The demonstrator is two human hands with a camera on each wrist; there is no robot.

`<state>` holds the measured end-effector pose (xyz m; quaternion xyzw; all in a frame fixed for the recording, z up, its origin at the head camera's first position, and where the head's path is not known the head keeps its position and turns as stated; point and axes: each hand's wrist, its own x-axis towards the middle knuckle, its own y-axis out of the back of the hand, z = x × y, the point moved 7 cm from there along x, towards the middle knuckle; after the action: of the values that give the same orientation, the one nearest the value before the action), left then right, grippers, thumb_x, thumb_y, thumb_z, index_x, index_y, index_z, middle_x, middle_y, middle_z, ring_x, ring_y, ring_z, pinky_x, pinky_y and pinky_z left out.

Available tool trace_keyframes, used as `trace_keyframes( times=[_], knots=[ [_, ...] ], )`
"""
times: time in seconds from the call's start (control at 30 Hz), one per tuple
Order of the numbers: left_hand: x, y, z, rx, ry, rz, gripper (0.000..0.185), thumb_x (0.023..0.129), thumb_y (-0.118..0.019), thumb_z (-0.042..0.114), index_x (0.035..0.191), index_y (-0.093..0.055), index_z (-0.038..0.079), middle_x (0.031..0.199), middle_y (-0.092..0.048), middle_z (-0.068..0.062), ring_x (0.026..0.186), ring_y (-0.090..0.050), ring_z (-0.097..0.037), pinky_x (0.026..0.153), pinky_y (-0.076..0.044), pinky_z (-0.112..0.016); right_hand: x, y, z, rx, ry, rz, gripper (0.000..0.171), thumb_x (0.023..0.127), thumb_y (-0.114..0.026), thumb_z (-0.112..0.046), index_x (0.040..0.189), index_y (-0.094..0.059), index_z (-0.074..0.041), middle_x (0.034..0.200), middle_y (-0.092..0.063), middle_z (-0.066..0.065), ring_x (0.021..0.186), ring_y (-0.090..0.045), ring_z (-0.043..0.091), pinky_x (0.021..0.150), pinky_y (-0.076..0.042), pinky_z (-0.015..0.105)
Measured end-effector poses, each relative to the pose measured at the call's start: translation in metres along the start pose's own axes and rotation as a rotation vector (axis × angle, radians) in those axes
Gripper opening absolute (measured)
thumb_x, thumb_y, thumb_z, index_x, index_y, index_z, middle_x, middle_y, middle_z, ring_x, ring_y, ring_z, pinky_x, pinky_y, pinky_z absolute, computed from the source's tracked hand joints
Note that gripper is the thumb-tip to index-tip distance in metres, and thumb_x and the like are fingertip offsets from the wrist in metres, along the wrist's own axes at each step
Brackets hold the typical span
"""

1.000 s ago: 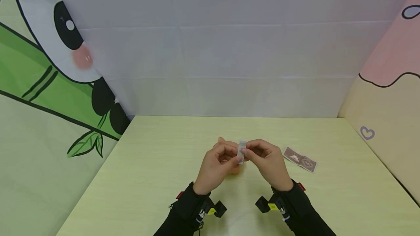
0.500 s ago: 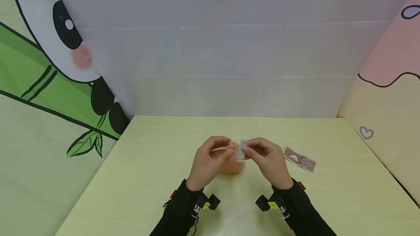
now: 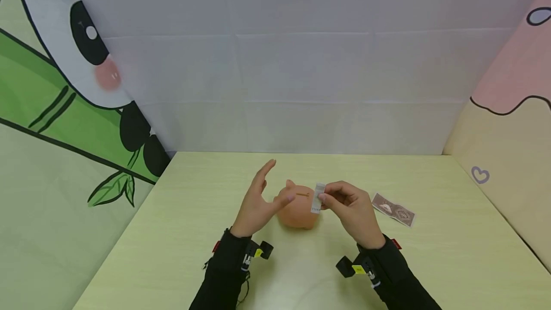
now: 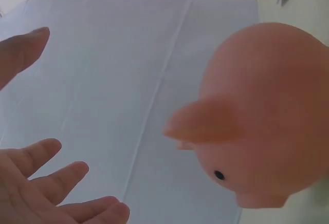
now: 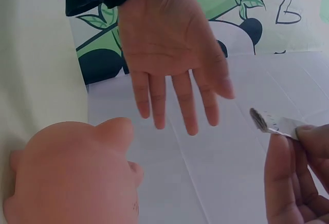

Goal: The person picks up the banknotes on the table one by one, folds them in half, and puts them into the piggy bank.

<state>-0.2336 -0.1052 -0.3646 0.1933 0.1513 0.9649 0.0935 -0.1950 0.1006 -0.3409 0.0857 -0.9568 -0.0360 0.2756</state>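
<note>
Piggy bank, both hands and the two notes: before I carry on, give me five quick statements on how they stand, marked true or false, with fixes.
1. The piggy bank stands upright on the table, its slot on top. True.
2. The right hand pinches a folded note. True.
3. Both hands hold the folded note. False: only the right does; the left hand holds nothing, its fingers extended.
4. The folded note is inside the slot. False: it is outside, held in the right hand's grip.
5. A second note lies on the table, to the right of the right hand. True.
</note>
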Motion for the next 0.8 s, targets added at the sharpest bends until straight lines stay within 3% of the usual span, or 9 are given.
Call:
trace_keyframes(
  times=[0.17,0.3,0.53,0.67,0.8],
  knots=[
    [0.004,-0.007,-0.033,0.008,0.122,-0.058,0.094,0.086,-0.076,0.031,0.156,-0.015,0.036,0.164,-0.016,0.007,0.153,-0.012,-0.025,0.116,-0.020,-0.065,0.000,0.000,0.000,-0.003,-0.004,0.003,0.012,0.092,-0.063,0.003,0.102,-0.063,0.010,0.091,-0.065,-0.009,0.075,-0.067,0.014,0.072,-0.058,0.024],
    [0.005,-0.015,-0.049,0.005,0.167,-0.106,0.102,0.083,-0.079,0.038,0.157,-0.010,0.035,0.166,-0.010,0.003,0.153,-0.011,-0.029,0.114,-0.025,-0.065,0.000,0.000,-0.001,-0.006,-0.005,0.005,0.012,0.092,-0.063,0.003,0.102,-0.063,0.009,0.091,-0.065,-0.009,0.075,-0.067,0.014,0.072,-0.058,0.025],
    [0.005,-0.026,-0.062,-0.046,0.226,-0.149,0.105,0.080,-0.081,0.042,0.157,-0.009,0.035,0.166,-0.009,-0.002,0.149,-0.022,-0.036,0.111,-0.036,-0.059,0.001,-0.001,-0.001,0.004,-0.009,0.002,0.013,0.092,-0.063,0.003,0.102,-0.062,0.010,0.092,-0.065,-0.009,0.076,-0.067,0.014,0.072,-0.059,0.027],
    [0.003,-0.031,-0.069,-0.050,0.261,-0.169,0.104,0.080,-0.081,0.041,0.158,-0.013,0.031,0.164,-0.015,-0.008,0.143,-0.035,-0.036,0.109,-0.039,-0.056,0.001,-0.001,0.000,0.011,-0.011,0.000,0.013,0.092,-0.063,0.003,0.103,-0.062,0.011,0.092,-0.065,-0.009,0.076,-0.067,0.012,0.072,-0.059,0.024],
    [0.003,-0.034,-0.076,-0.062,0.275,-0.188,0.101,0.081,-0.081,0.037,0.158,-0.016,0.026,0.162,-0.023,-0.009,0.142,-0.038,-0.033,0.110,-0.038,-0.055,0.001,-0.002,0.003,-0.001,-0.019,0.002,0.012,0.092,-0.063,0.003,0.102,-0.063,0.010,0.091,-0.064,-0.008,0.075,-0.066,0.008,0.072,-0.058,0.022]
  ],
)
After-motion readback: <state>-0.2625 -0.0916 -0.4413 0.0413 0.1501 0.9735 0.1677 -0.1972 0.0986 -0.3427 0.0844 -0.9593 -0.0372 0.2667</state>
